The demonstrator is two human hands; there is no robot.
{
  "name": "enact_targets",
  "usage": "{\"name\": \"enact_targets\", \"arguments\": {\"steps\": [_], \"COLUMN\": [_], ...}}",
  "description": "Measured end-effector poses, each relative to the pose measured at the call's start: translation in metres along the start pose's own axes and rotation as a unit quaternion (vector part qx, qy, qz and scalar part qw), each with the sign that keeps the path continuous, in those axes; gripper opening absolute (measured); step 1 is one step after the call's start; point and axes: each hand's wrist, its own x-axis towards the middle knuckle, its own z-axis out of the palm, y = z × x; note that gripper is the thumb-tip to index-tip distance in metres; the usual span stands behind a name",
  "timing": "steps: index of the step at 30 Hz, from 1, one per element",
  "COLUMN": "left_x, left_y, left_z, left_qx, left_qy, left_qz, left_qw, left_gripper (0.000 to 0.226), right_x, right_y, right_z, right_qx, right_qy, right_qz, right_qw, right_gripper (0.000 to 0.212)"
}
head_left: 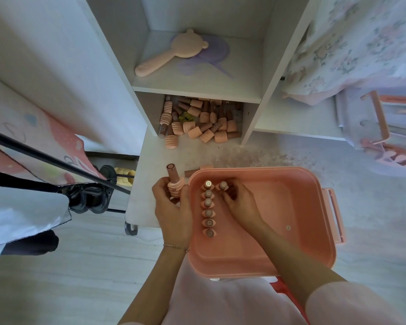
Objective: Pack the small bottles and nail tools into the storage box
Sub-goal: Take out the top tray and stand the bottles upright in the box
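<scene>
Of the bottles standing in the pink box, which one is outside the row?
The bottle under the right hand. It stands right of the row's far end, while the other bottles form one line along the storage box left wall.

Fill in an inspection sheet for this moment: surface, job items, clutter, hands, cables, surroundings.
Surface: white low shelf board with brownish dust near the box.
Job's things: pink storage box holding a row of bottles standing upright along its left side; pile of bottles in the lower cubby.
Clutter: pink hand mirror on the upper shelf.
Grips: left hand holds a bottle outside the box; right hand sets a second-row bottle inside.
Cables: nothing seen.
Surroundings: floral bedding, black rod.
</scene>
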Motion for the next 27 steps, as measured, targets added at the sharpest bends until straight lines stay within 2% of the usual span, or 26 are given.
{"name": "enact_targets", "arguments": {"steps": [9,15,17,20,22,27], "left_x": [-0.001,-0.001,0.0,0.005,0.006,-0.002], "left_y": [0.001,0.003,0.005,0.007,0.008,0.028], "left_z": [0.0,-0.003,-0.007,-0.014,-0.02,-0.024], "left_qx": [-0.001,-0.02,-0.026,-0.021,-0.004,0.057], "left_qy": [0.001,-0.005,-0.013,-0.049,-0.092,-0.195], "left_qz": [0.008,0.005,0.005,0.014,0.032,0.147], "left_qw": [1.0,1.0,1.0,0.998,0.995,0.968], "left_gripper": [0.026,0.031,0.036,0.043,0.044,0.04], "right_x": [-0.001,-0.006,-0.013,-0.025,-0.031,-0.04], "right_y": [0.001,-0.002,-0.005,-0.02,-0.038,-0.088], "right_z": [0.002,-0.004,-0.011,-0.028,-0.041,-0.062], "right_qx": [0.004,0.001,-0.008,0.003,0.051,0.093], "right_qy": [0.002,0.002,0.023,0.064,0.045,-0.029], "right_qz": [-0.001,0.035,0.024,-0.025,-0.063,-0.149], "right_qw": [1.0,0.999,0.999,0.998,0.996,0.984], "right_gripper": [0.013,0.031,0.027,0.013,0.009,0.029]}}
